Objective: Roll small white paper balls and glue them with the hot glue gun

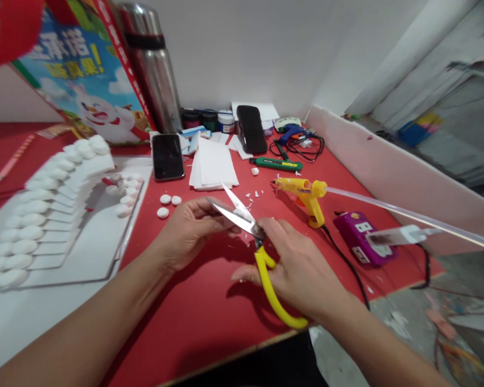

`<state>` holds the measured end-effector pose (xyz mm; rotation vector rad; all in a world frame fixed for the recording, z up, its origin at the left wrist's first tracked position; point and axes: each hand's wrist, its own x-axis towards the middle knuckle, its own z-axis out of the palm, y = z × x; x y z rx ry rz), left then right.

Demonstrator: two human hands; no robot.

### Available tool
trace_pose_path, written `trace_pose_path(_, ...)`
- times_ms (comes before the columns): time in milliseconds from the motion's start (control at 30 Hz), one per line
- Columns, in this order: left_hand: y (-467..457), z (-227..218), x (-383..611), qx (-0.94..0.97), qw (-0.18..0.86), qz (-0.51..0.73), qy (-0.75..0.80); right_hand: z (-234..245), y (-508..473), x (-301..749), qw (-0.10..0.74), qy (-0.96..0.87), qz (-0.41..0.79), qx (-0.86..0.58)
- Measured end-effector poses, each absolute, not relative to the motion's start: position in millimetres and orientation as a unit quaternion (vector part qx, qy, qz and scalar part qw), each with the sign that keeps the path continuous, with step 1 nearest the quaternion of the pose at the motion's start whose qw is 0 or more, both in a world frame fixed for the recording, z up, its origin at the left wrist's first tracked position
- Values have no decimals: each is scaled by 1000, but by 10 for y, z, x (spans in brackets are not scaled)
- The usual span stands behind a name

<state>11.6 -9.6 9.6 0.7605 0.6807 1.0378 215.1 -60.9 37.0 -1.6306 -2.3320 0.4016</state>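
A pair of scissors (272,282) with thick yellow handles is gripped in my right hand (302,263), the fingers near the pivot and the thumb apart beside one handle. Its blades are parted and point away to the left. My left hand (193,231) is closed with the fingers pinched behind the near blade, so what they hold is hidden. Small white scraps (256,194) lie just past the blades. To the left of them, several white rounded pieces (165,199) rest on the red table (201,312).
At left, a white stepped model (70,215) edged with white pieces stands on a board. Ahead lie a phone (168,156), white cards (213,164), another phone (251,129) and a green utility knife (278,164). To the right are a yellow glue gun (306,191) and a purple box (353,231).
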Motion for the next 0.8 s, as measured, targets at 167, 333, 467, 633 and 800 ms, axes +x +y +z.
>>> trace_pose_path(167, -81, 66, 121, 336, 758, 467, 306, 332, -649, 2165, 147, -801, 138, -564)
trace_pose_path(333, -78, 36, 122, 336, 766, 459, 299, 296, -674, 2162, 176, -796, 131, -564)
trace_pose_path(467, -72, 25, 112, 338, 770, 453, 298, 292, -680, 2170, 183, -797, 123, -563)
trace_pose_path(633, -60, 11, 96, 341, 777, 435, 301, 302, -713, 2174, 188, -791, 122, -570)
trace_pose_path(800, -54, 19, 98, 326, 784, 419, 322, 322, -742, 2161, 212, -767, 171, -582)
